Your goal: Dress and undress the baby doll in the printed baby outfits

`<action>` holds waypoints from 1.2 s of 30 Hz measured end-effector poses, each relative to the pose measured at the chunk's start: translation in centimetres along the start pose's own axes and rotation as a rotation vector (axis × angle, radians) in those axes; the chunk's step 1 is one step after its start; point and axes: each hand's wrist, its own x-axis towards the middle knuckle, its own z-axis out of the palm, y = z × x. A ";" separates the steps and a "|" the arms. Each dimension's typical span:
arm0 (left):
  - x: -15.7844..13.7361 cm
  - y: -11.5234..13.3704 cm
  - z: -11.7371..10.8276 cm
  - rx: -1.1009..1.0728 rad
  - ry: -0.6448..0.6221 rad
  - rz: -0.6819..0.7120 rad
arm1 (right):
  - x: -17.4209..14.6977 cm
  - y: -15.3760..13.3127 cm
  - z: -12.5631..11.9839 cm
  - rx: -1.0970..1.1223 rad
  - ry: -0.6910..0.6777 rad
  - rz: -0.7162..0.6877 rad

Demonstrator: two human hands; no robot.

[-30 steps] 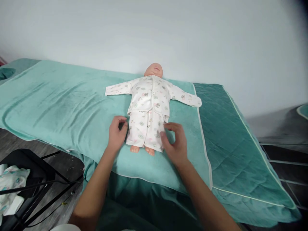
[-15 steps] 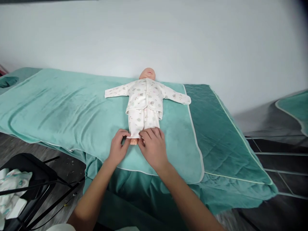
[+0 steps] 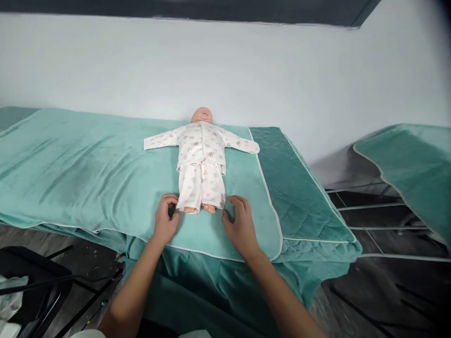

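Note:
A baby doll (image 3: 202, 115) lies on its back on a light green blanket (image 3: 116, 173), arms spread and head toward the wall. It wears a white printed jacket (image 3: 200, 143) and matching trousers (image 3: 201, 180), with both feet showing below the cuffs. My left hand (image 3: 167, 219) is beside the cuff on the left of the picture, thumb and fingers apart; whether a fingertip touches the cloth I cannot tell. By the other cuff, my right hand (image 3: 240, 224) has its thumb and fingers spread in a curve, with nothing between them.
A dark green quilted cover (image 3: 299, 188) lies under the blanket on the bed. On the left is a black chair (image 3: 35, 267) with white printed cloth (image 3: 12, 300) on it. Another green-covered surface (image 3: 412, 159) and metal bars (image 3: 380, 228) are at the right.
My right hand has let go of the trouser cuff on the left of the picture and moved right. My left hand has drawn slightly away from it. Both feet now show. The view has shifted right.

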 end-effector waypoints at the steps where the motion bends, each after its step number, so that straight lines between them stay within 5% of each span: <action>1: 0.1 -0.3 -0.1 -0.018 -0.007 0.003 | 0.1 0.5 0.2 0.007 0.005 0.039; 7: 0.2 -0.6 -0.7 -0.051 -0.021 -0.027 | 2.0 1.6 1.6 0.061 -0.075 0.090; 12: 0.5 1.7 -0.5 0.006 -0.008 0.023 | 2.7 1.6 1.4 0.222 -0.072 0.074; 19: 2.5 6.0 2.4 0.233 -0.169 0.177 | 2.1 1.6 0.8 0.311 0.005 -0.160; 26: 4.3 7.9 4.9 0.458 -0.232 0.132 | 2.5 1.3 1.2 0.290 0.057 -0.159; 36: 3.2 7.2 1.3 0.477 -0.136 0.254 | 1.6 0.4 1.1 0.115 -0.048 -0.253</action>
